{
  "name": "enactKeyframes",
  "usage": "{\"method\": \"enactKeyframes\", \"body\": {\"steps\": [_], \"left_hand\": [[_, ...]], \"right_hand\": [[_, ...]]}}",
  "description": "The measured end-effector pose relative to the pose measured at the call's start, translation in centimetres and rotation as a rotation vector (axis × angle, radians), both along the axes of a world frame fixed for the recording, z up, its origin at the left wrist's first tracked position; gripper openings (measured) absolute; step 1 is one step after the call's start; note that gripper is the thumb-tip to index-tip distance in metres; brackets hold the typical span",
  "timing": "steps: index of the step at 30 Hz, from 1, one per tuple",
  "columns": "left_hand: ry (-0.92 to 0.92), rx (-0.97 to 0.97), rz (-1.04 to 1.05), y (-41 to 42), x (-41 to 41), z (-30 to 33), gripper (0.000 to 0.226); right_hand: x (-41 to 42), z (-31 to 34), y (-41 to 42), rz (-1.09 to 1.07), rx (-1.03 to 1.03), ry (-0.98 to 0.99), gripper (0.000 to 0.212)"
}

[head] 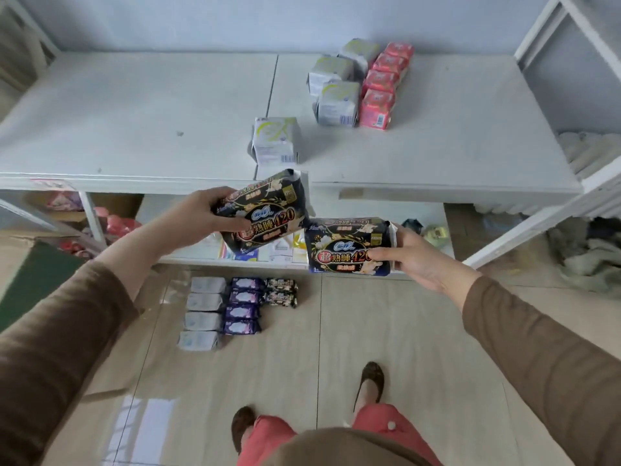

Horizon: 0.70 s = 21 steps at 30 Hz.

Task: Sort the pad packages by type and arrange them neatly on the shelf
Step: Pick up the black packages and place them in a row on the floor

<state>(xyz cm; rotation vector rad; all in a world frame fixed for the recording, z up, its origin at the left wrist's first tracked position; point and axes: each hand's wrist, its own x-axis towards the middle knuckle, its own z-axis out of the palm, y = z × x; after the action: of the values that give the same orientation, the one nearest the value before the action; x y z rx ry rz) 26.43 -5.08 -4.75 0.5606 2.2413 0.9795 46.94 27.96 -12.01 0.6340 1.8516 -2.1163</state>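
My left hand grips a black pad package marked 420, tilted, at the front edge of the white shelf. My right hand holds a second black pad package of the same kind, lower and to the right. On the shelf top, a column of red packages stands beside a column of grey-green packages. One more grey-green package stands alone near the front edge. On the floor lie rows of white packages, purple packages and two black packages.
A lower shelf board holds small boxes and loose items. Red and pink bags and a cardboard box sit at lower left. A white rack stands at right, with cloth heaped on the floor. My feet stand on tiles.
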Motion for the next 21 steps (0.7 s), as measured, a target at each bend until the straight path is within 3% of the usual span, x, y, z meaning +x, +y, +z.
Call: {"method": "enactKeyframes", "body": {"steps": [3,10,14,21], "left_hand": [[0.011,-0.06,-0.051,-5.3,0.3,-3.7,0.05],[0.091,-0.215,-0.109,-15.3,0.6,-16.5,0.044],[0.11,-0.271,-0.127,-17.4,1.2,-25.5,0.053],[0.134,-0.365,-0.21,-16.5,1.9,-43.1,0.045]], "right_hand": [[1.0,-2.7,-5.5,-0.044,0.046,-0.061,0.052],[3.3,-12.9,-17.8,-0.186,0.057,-0.216,0.052],[4.3,-20.0,-22.1,-0.227,0.056,-0.324,0.049],[5.5,-34.6,-25.6,-0.213,0.139,-0.441,0.042]]}}
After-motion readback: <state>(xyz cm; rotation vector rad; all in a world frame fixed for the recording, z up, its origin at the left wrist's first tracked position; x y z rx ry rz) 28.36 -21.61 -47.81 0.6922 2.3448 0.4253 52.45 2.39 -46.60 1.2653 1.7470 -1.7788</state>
